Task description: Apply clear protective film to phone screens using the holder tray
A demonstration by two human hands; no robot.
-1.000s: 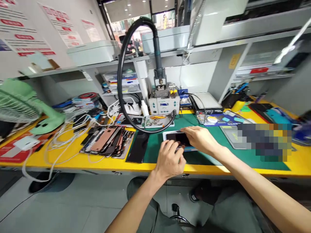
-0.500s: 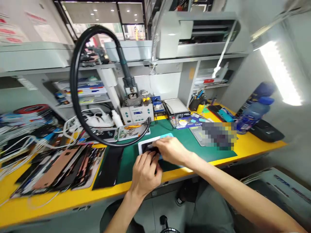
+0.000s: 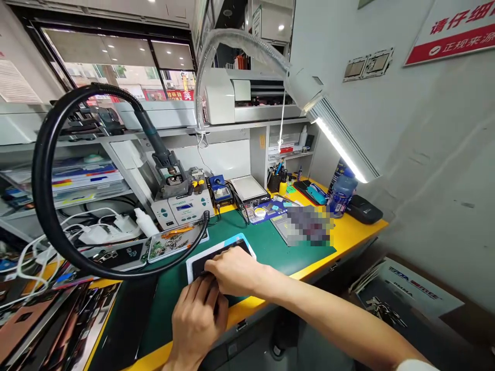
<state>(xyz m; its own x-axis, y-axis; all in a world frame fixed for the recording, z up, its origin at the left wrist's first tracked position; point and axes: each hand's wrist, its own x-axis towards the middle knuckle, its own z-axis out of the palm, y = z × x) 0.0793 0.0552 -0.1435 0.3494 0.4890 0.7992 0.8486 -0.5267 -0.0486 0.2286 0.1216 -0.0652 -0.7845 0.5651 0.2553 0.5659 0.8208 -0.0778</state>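
A flat black panel [image 3: 200,264], like a phone screen, lies in a white frame with light-blue corners [image 3: 188,269] on the green mat [image 3: 263,250]. My left hand [image 3: 199,312] has its fingers curled and pressed together over the panel's near edge. Just beyond it, my right hand [image 3: 235,270] is closed low over the panel's middle, its fingertips meeting close to those of the left. What the right fingers pinch, if anything, is hidden beneath them.
A hot-air station [image 3: 181,208] stands behind, its thick black hose [image 3: 42,190] looping at left. Phone covers [image 3: 42,324] are piled front left, beside a long black sheet [image 3: 127,319]. A parts tray [image 3: 170,245] lies behind the frame. A lit lamp [image 3: 344,141] and bottle [image 3: 342,193] are right.
My view has turned right and tilted up, so the bench sits further left and lower. Both hands stay together over the panel; more of its far part shows now.
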